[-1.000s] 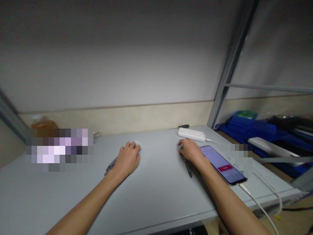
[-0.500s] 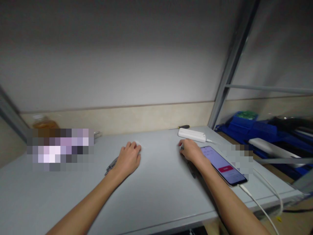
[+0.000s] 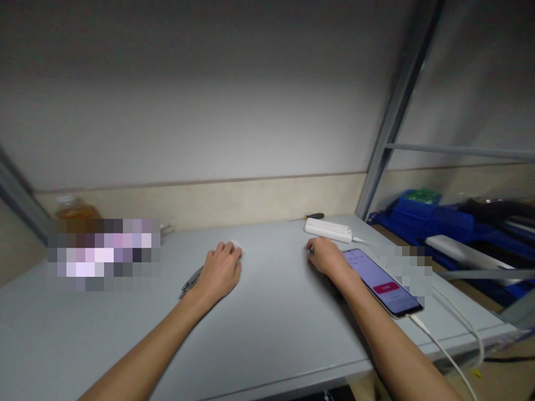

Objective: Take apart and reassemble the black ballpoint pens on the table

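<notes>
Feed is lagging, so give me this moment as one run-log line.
left hand: on table, beside pen | right hand: beside phone | phone: lit, cabled

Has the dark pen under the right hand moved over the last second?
Yes. The pen has been drawn in under the right hand; its long end no longer lies on the table beside the phone, which stayed put.

1. I count two hands of mine: left (image 3: 219,270), right (image 3: 328,257).
2. One phone (image 3: 382,281).
3. One power bank (image 3: 328,229).
4. One screwdriver (image 3: 311,216).
5. One bottle (image 3: 75,210).
6. One cable (image 3: 451,340).
7. One table (image 3: 267,334).
</notes>
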`<state>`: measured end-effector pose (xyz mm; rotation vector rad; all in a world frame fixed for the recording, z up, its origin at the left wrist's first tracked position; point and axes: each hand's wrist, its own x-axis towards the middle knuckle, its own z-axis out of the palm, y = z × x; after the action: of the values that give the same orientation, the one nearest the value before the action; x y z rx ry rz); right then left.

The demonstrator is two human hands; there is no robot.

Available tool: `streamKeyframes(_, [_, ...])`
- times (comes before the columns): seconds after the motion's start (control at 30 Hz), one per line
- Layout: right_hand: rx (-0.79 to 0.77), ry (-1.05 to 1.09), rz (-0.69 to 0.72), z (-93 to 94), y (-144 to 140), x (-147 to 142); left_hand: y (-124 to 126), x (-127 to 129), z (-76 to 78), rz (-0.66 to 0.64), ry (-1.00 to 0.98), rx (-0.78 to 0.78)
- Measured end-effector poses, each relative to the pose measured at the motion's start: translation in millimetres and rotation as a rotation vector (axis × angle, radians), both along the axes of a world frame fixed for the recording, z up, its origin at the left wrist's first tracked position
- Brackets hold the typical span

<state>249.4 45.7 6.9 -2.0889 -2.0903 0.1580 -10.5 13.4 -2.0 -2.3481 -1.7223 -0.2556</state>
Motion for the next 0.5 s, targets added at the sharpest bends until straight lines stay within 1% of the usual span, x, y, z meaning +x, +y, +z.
streamKeyframes(0.2, [-0.041,-0.015,-0.050,7.0,-5.3,-1.9,-1.3,1.2,2.1,0.015,0.003,-0.025])
streamKeyframes(0.3, [-0.067,-0.034,-0.068,7.7,-5.3,-1.6,-1.8,1.4,2.6,0.012,-0.001,-0.023])
streamKeyframes(0.5, [-0.067,-0.050,-0.065,6.7,-3.9,-0.5,-2.0,1.6,2.3,0.006,-0.010,-0.022])
